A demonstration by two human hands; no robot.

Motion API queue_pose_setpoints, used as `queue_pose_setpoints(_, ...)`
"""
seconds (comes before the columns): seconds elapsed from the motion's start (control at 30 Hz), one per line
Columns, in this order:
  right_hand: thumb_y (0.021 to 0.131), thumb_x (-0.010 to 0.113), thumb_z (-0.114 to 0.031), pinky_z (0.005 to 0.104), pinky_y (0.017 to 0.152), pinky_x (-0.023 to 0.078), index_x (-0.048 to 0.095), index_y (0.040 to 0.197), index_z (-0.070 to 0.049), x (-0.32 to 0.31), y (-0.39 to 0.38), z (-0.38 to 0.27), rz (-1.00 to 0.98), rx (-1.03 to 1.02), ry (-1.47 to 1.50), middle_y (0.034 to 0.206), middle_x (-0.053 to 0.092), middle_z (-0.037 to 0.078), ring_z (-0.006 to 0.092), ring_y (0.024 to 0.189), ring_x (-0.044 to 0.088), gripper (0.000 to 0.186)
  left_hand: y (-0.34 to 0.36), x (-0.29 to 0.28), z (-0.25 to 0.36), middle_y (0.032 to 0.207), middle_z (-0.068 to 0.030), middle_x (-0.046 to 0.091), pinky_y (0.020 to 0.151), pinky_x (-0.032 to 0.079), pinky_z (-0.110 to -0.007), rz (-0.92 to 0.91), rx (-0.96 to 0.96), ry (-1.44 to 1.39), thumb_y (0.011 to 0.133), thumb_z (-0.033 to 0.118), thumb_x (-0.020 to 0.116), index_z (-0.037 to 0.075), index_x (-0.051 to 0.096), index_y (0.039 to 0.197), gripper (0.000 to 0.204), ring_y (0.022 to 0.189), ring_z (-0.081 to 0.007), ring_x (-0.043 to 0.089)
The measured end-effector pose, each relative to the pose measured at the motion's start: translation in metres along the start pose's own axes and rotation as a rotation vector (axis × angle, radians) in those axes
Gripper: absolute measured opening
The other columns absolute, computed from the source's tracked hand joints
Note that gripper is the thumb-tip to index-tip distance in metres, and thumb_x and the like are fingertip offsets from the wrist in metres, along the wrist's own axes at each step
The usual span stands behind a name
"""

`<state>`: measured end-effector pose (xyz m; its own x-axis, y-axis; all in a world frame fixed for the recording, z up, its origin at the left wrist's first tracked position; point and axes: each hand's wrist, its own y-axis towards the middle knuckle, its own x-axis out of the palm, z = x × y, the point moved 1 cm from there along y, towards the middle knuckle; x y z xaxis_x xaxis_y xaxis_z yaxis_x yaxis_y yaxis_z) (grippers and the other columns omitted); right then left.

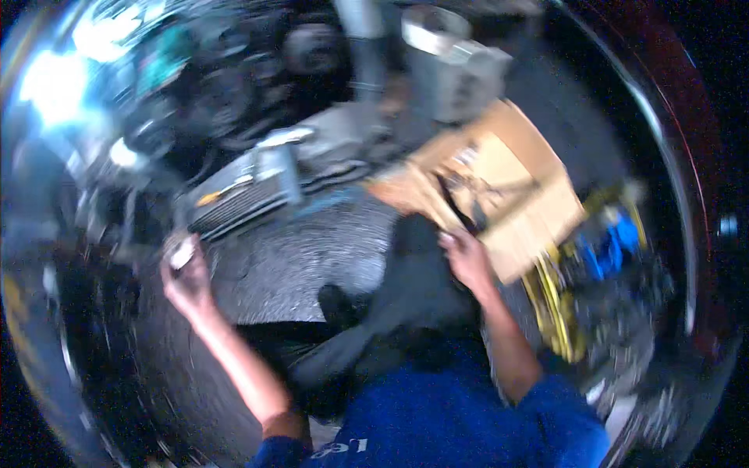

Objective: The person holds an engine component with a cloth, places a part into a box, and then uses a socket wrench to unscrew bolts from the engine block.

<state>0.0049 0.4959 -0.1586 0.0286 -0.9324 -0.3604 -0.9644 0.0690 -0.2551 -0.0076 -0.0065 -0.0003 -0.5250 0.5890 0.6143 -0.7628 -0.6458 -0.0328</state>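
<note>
The picture is blurred by motion. My left hand (186, 279) is raised at the left, its fingers closed around a small pale object (182, 253) that I cannot identify. My right hand (466, 257) rests by my dark-trousered knee (417, 273), close to the edge of a flattened brown cardboard sheet (499, 195) with dark stains. Whether the right hand holds anything is unclear. Both forearms come up from my blue shirt (445, 421) at the bottom.
A dark motorcycle engine and frame (234, 101) fill the upper left, with a grey finned part (242, 199) in front. A grey textured floor mat (312, 257) lies below it. A metal container (452, 66) stands at the top. Yellow and blue items (601, 257) sit at the right.
</note>
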Motion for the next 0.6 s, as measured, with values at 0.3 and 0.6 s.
queue_pose_setpoints(0.3, 0.097, 0.053, -0.018, 0.0279, 0.06, 0.047, 0.064, 0.102, 0.0, 0.054, 0.056, -0.062, -0.146, -0.202, 0.026, 0.076, 0.065, 0.006, 0.0115, 0.062, 0.055, 0.021, -0.009, -0.012, 0.037, 0.128, -0.0225, 0.054, 0.098, 0.048, -0.057, 0.102, 0.099, -0.281, 0.104, 0.031, 0.037, -0.005, 0.048, 0.124, 0.042, 0.117, -0.0417, 0.054)
queue_pose_setpoints(0.6, 0.097, 0.055, -0.018, 0.0266, 0.064, 0.049, 0.065, 0.105, 0.002, 0.1, 0.062, -0.132, -0.354, -0.307, 0.149, 0.083, 0.068, 0.006, 0.0102, 0.064, 0.057, 0.023, -0.017, 0.009, 0.012, 0.13, -0.0232, 0.052, 0.098, 0.049, -0.058, 0.133, -0.005, -0.472, 0.104, 0.032, 0.037, -0.003, 0.046, 0.128, 0.044, 0.118, -0.0419, 0.052)
